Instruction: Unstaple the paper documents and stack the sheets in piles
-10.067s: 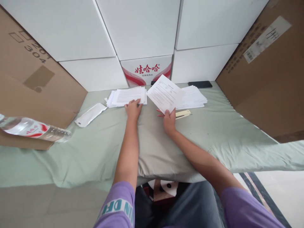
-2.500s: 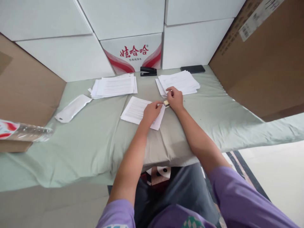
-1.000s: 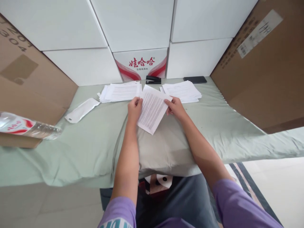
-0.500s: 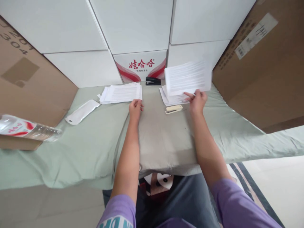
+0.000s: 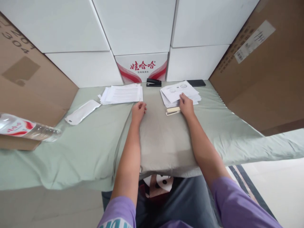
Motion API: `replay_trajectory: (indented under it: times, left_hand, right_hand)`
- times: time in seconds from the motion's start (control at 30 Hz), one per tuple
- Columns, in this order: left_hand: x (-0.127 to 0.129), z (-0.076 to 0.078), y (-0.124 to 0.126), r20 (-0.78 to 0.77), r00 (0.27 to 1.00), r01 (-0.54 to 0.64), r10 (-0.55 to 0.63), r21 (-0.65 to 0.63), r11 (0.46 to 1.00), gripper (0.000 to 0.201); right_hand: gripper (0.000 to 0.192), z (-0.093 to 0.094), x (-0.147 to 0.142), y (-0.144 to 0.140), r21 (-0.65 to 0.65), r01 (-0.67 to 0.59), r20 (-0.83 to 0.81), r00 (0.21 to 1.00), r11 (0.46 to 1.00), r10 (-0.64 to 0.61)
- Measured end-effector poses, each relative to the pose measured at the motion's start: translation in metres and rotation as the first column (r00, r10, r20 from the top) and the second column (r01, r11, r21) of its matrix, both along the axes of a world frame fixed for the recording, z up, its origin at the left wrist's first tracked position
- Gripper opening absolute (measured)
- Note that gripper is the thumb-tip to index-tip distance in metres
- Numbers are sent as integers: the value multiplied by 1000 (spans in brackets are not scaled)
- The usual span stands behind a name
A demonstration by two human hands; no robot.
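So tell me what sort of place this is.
Probably a storeroom used as a makeshift paperwork desk: stacked white cartons and brown cardboard boxes wall in a cloth-covered table holding paper stacks and a black stapler.

Purple short sleeves (image 5: 237,202), white lettering on left, grey-blue trousers (image 5: 187,202)

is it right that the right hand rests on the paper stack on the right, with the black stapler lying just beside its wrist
Not quite. In the head view the right hand does rest on the right paper stack, but the stapler beside it is the cream one; the black stapler sits back by the boxes.
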State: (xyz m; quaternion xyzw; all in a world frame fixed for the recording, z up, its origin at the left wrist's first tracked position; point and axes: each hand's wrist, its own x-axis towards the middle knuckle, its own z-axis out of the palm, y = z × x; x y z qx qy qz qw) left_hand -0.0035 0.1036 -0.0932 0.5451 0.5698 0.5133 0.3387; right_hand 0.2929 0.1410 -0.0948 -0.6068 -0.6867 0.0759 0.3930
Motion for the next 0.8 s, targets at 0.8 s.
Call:
replay_trajectory:
  times: [0.8]
  left_hand:
    - [-1, -1, 1, -80, 997, -8, 6, -21, 1000, 17]
  right_hand:
    - [46, 0, 1, 2, -61, 70, -4, 998, 996, -70]
